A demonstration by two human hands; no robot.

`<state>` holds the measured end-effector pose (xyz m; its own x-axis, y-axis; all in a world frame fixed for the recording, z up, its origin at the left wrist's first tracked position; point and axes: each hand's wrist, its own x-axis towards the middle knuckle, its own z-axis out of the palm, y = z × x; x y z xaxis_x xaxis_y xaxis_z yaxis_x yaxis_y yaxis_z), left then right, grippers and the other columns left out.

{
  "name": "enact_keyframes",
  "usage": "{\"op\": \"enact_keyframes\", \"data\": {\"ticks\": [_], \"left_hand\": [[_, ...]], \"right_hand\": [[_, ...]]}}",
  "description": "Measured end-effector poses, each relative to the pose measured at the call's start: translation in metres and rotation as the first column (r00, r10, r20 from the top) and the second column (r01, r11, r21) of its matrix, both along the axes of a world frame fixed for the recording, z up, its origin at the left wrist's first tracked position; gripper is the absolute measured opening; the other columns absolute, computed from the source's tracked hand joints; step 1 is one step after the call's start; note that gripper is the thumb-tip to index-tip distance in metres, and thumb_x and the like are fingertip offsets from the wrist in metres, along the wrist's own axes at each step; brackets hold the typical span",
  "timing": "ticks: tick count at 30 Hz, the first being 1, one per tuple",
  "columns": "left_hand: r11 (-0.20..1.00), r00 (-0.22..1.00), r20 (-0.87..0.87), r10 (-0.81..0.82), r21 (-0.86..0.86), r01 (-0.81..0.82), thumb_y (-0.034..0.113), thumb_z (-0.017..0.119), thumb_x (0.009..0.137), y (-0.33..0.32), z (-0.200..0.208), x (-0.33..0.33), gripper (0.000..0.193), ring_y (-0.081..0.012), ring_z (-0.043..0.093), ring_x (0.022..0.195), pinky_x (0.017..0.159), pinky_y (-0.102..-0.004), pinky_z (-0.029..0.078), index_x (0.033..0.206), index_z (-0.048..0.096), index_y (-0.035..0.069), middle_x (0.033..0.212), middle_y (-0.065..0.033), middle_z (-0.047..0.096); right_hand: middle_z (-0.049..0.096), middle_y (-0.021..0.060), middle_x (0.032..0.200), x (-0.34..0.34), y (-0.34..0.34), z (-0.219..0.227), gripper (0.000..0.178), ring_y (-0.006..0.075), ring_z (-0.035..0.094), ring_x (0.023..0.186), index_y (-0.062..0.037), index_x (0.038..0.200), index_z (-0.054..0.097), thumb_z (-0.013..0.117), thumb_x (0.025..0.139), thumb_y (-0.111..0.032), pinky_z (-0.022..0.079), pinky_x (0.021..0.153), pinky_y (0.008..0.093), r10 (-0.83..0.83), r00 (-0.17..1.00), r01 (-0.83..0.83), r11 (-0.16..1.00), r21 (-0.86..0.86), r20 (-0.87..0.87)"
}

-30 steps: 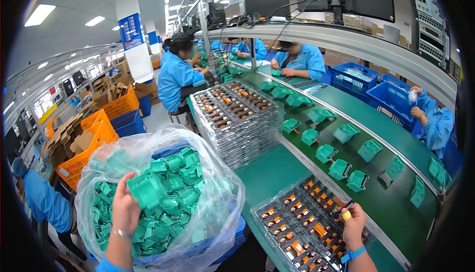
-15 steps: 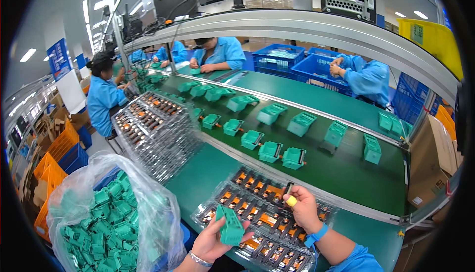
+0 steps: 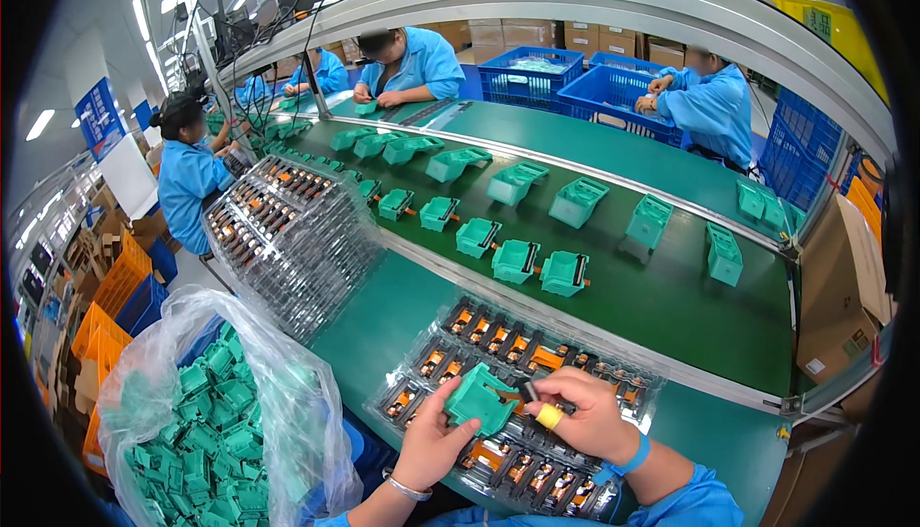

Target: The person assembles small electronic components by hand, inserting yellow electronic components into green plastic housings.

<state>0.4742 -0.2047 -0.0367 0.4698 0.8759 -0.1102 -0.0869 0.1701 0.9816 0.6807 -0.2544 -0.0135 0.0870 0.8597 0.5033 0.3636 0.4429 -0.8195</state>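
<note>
My left hand [image 3: 428, 446] is closed round a green plastic housing [image 3: 479, 406], its hollow side turned up. In the fingers of my right hand [image 3: 586, 414] is a small black part [image 3: 529, 390] with an orange-brown flexible strip. The strip reaches over the housing's right side and appears to touch it; the fingers partly hide the part. Yellow tape wraps one right finger. Beneath both hands lies a clear plastic tray [image 3: 427, 343], with rows of similar black-and-orange parts in its pockets.
A clear bag [image 3: 316, 398] of green housings stands left. Behind it are stacked clear trays [image 3: 326, 263]. Rows of housings, several with black parts fitted, line the green conveyor [image 3: 613, 321] beyond a metal rail. Co-workers in blue sit opposite; a cardboard box [image 3: 834, 287] stands right.
The housing has been turned hollow side up. My right hand has brought the black part down and left to it. The whole scene sits higher as the view tilts down.
</note>
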Motion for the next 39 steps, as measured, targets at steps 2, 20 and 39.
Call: {"op": "enact_keyframes", "data": {"ticks": [2, 20, 39], "left_hand": [[0.999, 0.998, -0.062, -0.018, 0.05, 0.021, -0.006, 0.06, 0.082, 0.0, -0.005, -0.001, 0.061, -0.0176, 0.052, 0.109, 0.088, -0.0295, 0.047, 0.135, 0.031, -0.003, 0.118, -0.0093, 0.049], [0.997, 0.993, 0.11, -0.048, -0.05, 0.054, -0.005, 0.06, 0.083, -0.013, 0.013, 0.001, 0.048, -0.0168, 0.054, 0.106, 0.088, -0.0285, 0.049, 0.128, 0.042, -0.002, 0.113, -0.0117, 0.054], [0.977, 0.978, 0.196, 0.073, 0.181, -0.11, -0.009, 0.063, 0.077, -0.026, 0.016, 0.001, 0.064, -0.0226, 0.041, 0.123, 0.099, -0.0361, 0.04, 0.133, 0.032, 0.001, 0.136, -0.0139, 0.038]], "right_hand": [[0.06, 0.0068, 0.076, -0.002, -0.002, -0.002, 0.023, 0.013, 0.056, 0.063, 0.0011, 0.095, 0.064, 0.072, 0.075, -0.005, 0.046, 0.055, 0.0253, -0.001, 1.0, 0.001, 1.0, -0.016, 0.027], [0.061, 0.0024, 0.08, 0.013, 0.006, -0.038, 0.022, 0.0079, 0.056, 0.073, -0.0006, 0.102, 0.059, 0.066, 0.083, -0.01, 0.047, 0.064, 0.023, 0.138, 0.922, -0.305, 0.835, -0.457, -0.363], [0.057, 0.0058, 0.082, 0.02, -0.003, 0.005, 0.022, 0.0193, 0.059, 0.073, -0.0059, 0.088, 0.062, 0.068, 0.067, 0.0, 0.049, 0.063, 0.0301, -0.124, 0.914, 0.008, 0.958, 0.287, 0.386]]}}
